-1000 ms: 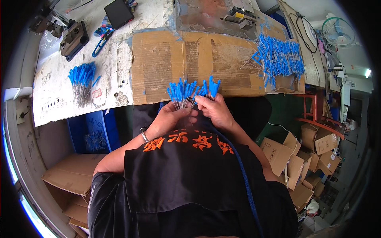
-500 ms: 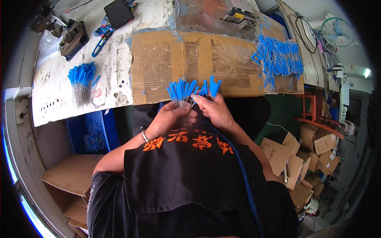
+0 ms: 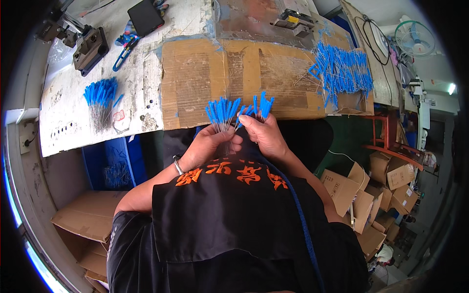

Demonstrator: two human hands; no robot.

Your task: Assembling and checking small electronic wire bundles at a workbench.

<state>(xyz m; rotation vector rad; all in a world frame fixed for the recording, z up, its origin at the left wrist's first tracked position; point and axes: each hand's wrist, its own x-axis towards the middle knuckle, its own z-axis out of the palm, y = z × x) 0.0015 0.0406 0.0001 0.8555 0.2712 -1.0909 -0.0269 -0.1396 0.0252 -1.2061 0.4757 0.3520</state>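
Note:
My left hand [image 3: 220, 140] is closed around the wire stems of a fanned bunch of small blue brushes [image 3: 223, 110], their bristle heads pointing away from me. Beside it, my right hand [image 3: 264, 136] pinches a smaller bunch of the same blue brushes [image 3: 264, 105] between thumb and fingers. One or two brushes lean across the gap between the bunches, close to the right thumb. Both hands are just past the table's near edge, above my lap. The lower stem ends are partly hidden by my fingers.
A heap of blue brushes [image 3: 344, 71] lies at the table's right, and a neater bundle [image 3: 101, 97] at its left. Cardboard [image 3: 188, 83] covers the middle of the tabletop. Behind are cutters [image 3: 125, 52], a black tablet [image 3: 145, 16] and metal fixtures [image 3: 91, 49]. Boxes [image 3: 364, 200] stand right.
The right hand's brushes have shifted slightly, and a brush between the two bunches now leans nearer the right thumb. The left hand has hardly moved.

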